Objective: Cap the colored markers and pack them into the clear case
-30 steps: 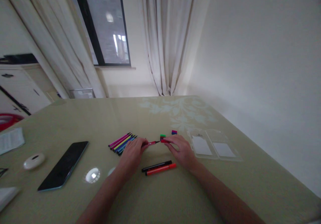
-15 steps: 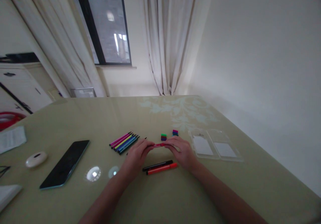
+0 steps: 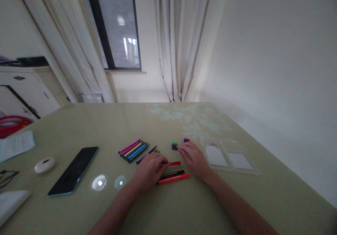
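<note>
My left hand [image 3: 151,167] is closed round a red marker [image 3: 173,163], whose red-capped end sticks out to the right; the rest is hidden by my fingers. My right hand [image 3: 194,158] reaches over the table with its fingers stretched out and holds no marker. Its fingertips are at the right edge of a small group of green and dark marker caps [image 3: 174,146]. Behind that hand lie magenta and blue caps [image 3: 186,140], partly hidden. Below my left hand lie a capped black marker [image 3: 172,174] and a capped red-orange marker [image 3: 173,179], side by side.
Several uncapped markers [image 3: 133,150] lie in a row left of centre, with a dark blue one [image 3: 146,155] nearer my left hand. An open clear plastic case [image 3: 225,158] lies at right. A phone [image 3: 73,172], a white oval case [image 3: 44,165] and papers [image 3: 18,144] are at left.
My right hand has let go of the red marker and moved to the caps. My left hand has brought the marker down nearer the black one. The view has shifted slightly.
</note>
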Motion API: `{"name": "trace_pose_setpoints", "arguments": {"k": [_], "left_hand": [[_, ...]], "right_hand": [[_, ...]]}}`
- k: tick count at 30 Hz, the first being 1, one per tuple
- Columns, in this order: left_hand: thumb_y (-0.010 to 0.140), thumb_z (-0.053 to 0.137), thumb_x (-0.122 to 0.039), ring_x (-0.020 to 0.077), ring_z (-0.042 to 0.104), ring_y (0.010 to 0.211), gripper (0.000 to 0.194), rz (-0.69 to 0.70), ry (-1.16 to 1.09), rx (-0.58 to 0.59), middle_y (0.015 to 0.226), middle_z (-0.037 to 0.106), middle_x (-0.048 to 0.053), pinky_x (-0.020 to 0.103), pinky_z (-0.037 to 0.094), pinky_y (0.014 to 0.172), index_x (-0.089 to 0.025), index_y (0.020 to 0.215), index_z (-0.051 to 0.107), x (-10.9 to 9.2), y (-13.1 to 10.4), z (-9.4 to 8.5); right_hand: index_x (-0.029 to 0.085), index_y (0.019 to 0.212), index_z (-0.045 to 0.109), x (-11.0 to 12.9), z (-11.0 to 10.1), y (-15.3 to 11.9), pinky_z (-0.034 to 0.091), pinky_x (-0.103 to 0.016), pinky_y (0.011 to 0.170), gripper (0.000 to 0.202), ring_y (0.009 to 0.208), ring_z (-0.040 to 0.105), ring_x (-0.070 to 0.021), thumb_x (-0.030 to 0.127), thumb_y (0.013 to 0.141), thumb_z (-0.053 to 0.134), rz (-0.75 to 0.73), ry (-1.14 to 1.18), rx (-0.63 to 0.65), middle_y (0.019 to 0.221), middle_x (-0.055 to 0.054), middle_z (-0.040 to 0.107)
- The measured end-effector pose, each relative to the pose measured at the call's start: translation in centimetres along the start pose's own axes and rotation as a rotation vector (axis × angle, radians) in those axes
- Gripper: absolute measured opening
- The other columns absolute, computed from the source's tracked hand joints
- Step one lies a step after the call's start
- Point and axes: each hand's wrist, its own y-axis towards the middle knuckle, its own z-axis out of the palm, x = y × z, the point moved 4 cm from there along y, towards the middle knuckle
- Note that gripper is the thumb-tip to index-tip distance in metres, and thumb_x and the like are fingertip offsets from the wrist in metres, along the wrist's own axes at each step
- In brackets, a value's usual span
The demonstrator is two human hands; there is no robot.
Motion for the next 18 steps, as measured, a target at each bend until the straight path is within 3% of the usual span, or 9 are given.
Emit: {"name": "trace_pose_setpoints", "arguments": {"k": [5,8,11,14,18], "left_hand": [[0.095,0.066,-0.032,0.0209,0.064,0.091,0.011,0.022,-0.029,0.1,0.091,0.072,0.002,0.032,0.046,0.083,-0.025,0.092,0.074,-0.2,-0.2,0.1],[0.097,0.062,-0.035,0.0212,0.065,0.091,0.017,-0.004,-0.062,0.053,0.091,0.072,0.003,0.032,0.048,0.083,-0.024,0.091,0.073,0.4,0.0,-0.7],[0.101,0.052,-0.035,0.0233,0.066,0.09,0.025,-0.148,0.0,-0.133,0.094,0.073,0.007,0.035,0.05,0.083,-0.022,0.091,0.072,2.8,0.0,-2.6],[0.1,0.049,-0.031,0.0279,0.066,0.098,0.025,-0.363,0.205,-0.278,0.103,0.074,0.01,0.042,0.049,0.091,-0.021,0.097,0.072,6.0,-0.7,-4.9],[0.098,0.051,-0.029,0.0298,0.066,0.099,0.022,-0.502,0.386,-0.287,0.104,0.073,0.011,0.042,0.05,0.09,-0.022,0.098,0.073,8.7,-1.8,-6.2]], "right_hand": [[0.023,0.121,0.073,-0.7,1.0,-0.3,0.054,-0.042,0.099,0.025,0.109,0.066,-0.0246,0.024,0.1,0.06,-0.019,-0.16,0.089,0.118,-0.01,0.071],[0.022,0.113,0.075,-0.7,1.2,-0.4,0.054,-0.042,0.1,0.019,0.109,0.065,-0.025,0.021,0.098,0.063,-0.024,-0.178,0.094,0.117,-0.009,0.07],[0.023,0.12,0.072,-0.9,1.1,-0.4,0.054,-0.046,0.102,0.025,0.113,0.065,-0.0266,0.021,0.096,0.064,-0.024,-0.195,0.076,0.122,-0.01,0.07],[0.023,0.123,0.071,-1.0,1.2,-0.5,0.053,-0.049,0.104,0.028,0.116,0.064,-0.0284,0.02,0.095,0.065,-0.029,-0.221,0.077,0.125,-0.011,0.069],[0.024,0.109,0.073,-1.1,1.2,-0.4,0.054,-0.047,0.102,0.016,0.116,0.064,-0.0272,0.02,0.097,0.063,-0.032,-0.205,0.07,0.122,-0.01,0.069]]}}
